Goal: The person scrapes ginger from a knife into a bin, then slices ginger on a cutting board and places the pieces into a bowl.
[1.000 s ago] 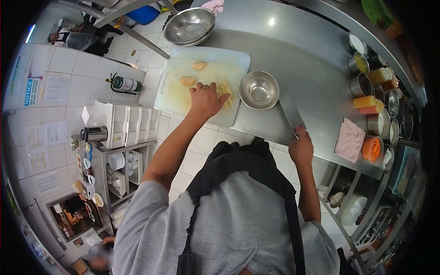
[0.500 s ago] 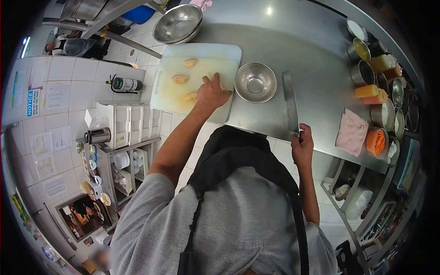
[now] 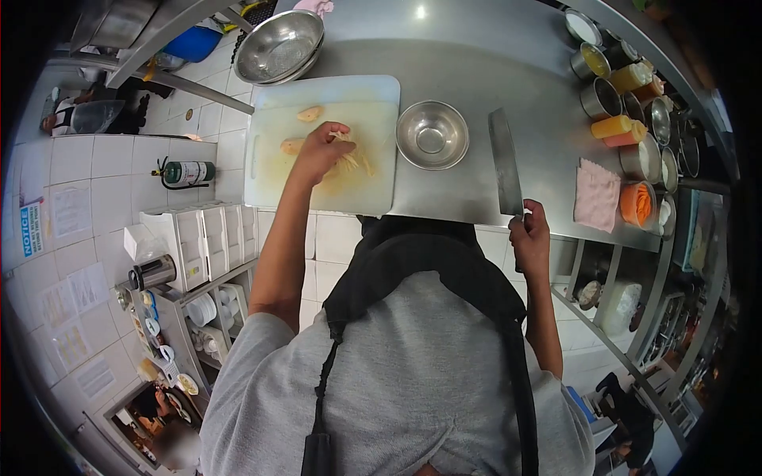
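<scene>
My left hand is over the white cutting board, its fingers curled round some thin pale strips. More strips lie loose beside the fingertips. Two uncut pale tan food pieces are on the board: one piece lies beyond my hand, and another piece is partly covered by it. My right hand grips the handle of a broad-bladed kitchen knife at the counter's front edge. The blade points away from me, over the steel. Between board and knife sits a steel bowl.
Stacked steel bowls stand behind the board. A pink cloth lies on the right of the steel counter, near squeeze bottles and a container of orange food. Other people are visible in the background.
My left hand has lifted from the board's right side and moved left, its fingers now gathered round strips. My right hand still holds the knife. The whole view has shifted slightly.
</scene>
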Action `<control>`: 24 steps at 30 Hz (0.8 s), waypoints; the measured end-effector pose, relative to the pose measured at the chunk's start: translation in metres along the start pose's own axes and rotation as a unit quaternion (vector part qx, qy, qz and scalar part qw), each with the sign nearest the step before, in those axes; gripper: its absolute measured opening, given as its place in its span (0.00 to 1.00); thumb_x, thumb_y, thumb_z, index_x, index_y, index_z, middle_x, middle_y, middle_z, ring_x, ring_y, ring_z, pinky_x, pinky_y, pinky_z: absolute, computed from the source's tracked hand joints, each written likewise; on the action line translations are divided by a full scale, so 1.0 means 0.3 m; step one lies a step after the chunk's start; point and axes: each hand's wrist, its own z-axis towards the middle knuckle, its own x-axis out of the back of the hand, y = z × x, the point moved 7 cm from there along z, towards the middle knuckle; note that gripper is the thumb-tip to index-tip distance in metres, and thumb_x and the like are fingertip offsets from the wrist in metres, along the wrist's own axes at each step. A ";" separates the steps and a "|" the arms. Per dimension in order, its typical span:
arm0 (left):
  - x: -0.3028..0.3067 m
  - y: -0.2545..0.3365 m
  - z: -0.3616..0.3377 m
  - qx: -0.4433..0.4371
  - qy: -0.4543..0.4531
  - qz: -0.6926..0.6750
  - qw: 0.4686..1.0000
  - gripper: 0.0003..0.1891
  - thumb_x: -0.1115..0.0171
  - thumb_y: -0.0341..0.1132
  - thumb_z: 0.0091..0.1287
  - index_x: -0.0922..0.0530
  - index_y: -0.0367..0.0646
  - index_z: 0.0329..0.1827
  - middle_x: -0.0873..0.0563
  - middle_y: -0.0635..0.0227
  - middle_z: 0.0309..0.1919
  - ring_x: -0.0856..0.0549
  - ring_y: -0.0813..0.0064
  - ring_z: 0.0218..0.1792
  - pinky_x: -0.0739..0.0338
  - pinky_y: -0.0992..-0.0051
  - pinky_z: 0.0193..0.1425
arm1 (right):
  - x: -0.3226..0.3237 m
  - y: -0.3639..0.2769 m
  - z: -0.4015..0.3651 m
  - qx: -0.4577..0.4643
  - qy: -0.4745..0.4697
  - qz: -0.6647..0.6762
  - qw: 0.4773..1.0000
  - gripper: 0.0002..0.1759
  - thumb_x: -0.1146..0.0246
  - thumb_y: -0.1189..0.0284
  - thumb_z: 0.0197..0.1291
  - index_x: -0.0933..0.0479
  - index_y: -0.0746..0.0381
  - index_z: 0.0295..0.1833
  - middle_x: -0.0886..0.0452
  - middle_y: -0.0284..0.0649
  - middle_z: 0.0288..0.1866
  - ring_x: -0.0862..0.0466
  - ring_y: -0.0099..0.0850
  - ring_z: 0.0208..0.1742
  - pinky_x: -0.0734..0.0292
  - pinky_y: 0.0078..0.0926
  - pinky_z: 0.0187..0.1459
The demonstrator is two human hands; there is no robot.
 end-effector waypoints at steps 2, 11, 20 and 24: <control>0.000 0.086 -0.043 -0.004 -0.001 -0.003 1.000 0.20 0.22 0.30 0.68 0.15 0.47 0.62 0.16 0.78 0.35 0.23 0.85 0.29 0.33 0.79 0.33 | -0.006 -0.013 -0.007 0.006 -0.003 -0.020 1.000 0.22 0.36 0.77 0.69 0.23 0.64 0.68 0.25 0.30 0.26 0.26 0.19 0.28 0.31 0.26 0.32; -0.331 0.347 -0.025 -0.178 -0.080 0.065 0.979 0.21 0.21 0.30 0.67 0.14 0.43 0.63 0.13 0.70 0.49 0.14 0.75 0.41 0.16 0.70 0.50 | -0.025 -0.015 -0.044 -0.015 0.014 0.008 1.000 0.21 0.35 0.78 0.70 0.23 0.65 0.67 0.23 0.31 0.29 0.27 0.19 0.30 0.31 0.26 0.34; -0.524 0.265 0.186 -0.159 -0.051 0.239 0.956 0.21 0.33 0.26 0.66 0.08 0.47 0.61 0.04 0.55 0.51 0.05 0.61 0.51 0.13 0.66 0.61 | 0.068 0.067 -0.114 -0.030 0.045 -0.019 0.998 0.21 0.36 0.77 0.71 0.22 0.66 0.68 0.27 0.30 0.26 0.29 0.20 0.30 0.31 0.27 0.35; -0.561 0.293 0.177 -0.134 -0.090 0.335 0.928 0.22 0.31 0.28 0.65 0.08 0.49 0.63 0.04 0.54 0.53 0.05 0.58 0.53 0.12 0.62 0.62 | 0.101 0.102 -0.140 -0.040 0.063 -0.007 0.997 0.21 0.36 0.76 0.72 0.22 0.65 0.68 0.27 0.30 0.26 0.29 0.20 0.29 0.32 0.27 0.34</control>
